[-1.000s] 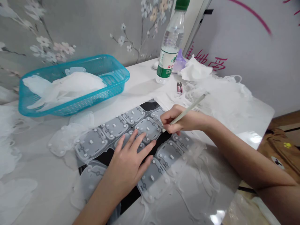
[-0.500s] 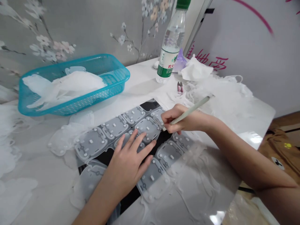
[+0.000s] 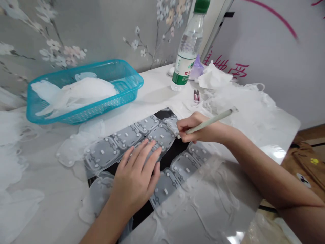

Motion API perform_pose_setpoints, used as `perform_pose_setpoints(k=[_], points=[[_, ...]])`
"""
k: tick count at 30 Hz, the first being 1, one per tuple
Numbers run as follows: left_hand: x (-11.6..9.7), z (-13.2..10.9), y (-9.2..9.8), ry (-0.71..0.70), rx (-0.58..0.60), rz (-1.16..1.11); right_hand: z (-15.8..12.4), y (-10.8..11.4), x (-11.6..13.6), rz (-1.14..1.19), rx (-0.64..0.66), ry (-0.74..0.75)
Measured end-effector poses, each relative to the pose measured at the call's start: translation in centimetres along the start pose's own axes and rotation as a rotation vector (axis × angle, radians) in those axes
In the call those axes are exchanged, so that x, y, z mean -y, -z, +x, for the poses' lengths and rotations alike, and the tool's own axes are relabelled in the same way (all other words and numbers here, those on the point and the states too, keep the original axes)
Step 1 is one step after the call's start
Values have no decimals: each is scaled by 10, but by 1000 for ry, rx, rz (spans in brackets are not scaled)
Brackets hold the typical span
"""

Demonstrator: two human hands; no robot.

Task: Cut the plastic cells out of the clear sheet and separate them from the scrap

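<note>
My right hand pinches a pale green pen-like tool, its lower end down at the edge of a translucent sheet. The sheet carries rows of rounded grey shapes with white pegs, and lies over a black surface. My left hand rests flat on the sheet, fingers stretched out and slightly apart, hiding some of the shapes. Close to my right hand's fingers, a small clear piece looks lifted at the sheet's upper right. The tool's very tip is too small to make out.
A blue basket with white translucent pieces stands at the back left. A water bottle and small thread snips are at the back. White scraps are heaped at right, more translucent pieces at left.
My left hand's fingers have drawn back slightly and closer together. My right hand keeps its hold on the tool by the sheet's edge. The whole view has shifted a little.
</note>
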State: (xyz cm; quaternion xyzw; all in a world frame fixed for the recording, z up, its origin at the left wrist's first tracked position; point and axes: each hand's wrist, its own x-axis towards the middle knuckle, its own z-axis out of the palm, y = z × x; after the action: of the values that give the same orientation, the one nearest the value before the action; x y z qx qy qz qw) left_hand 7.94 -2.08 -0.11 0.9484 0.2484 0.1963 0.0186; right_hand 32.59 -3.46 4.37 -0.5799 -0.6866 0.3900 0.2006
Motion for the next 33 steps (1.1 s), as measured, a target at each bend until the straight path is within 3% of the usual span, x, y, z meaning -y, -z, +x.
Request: perform_pose_setpoints(k=[2, 6, 11, 16, 22, 26, 33], points=[[1, 0, -1, 70, -19, 5, 0, 0, 0, -48, -19, 3], [5, 1, -3, 170, 106, -25, -1, 2, 1, -68, -36, 2], [12, 1, -1, 231, 223, -154, -7, 2, 5, 251, -76, 25], [18, -1, 1, 184, 337, -152, -4, -25, 14, 516, -21, 46], [21, 0, 2, 151, 405, -132, 2, -56, 15, 532, 17, -4], [20, 1, 3, 147, 393, -136, 3, -64, 12, 627, 86, -38], [20, -1, 4, 142, 426, -131, 4, -68, 8, 693, 20, 74]])
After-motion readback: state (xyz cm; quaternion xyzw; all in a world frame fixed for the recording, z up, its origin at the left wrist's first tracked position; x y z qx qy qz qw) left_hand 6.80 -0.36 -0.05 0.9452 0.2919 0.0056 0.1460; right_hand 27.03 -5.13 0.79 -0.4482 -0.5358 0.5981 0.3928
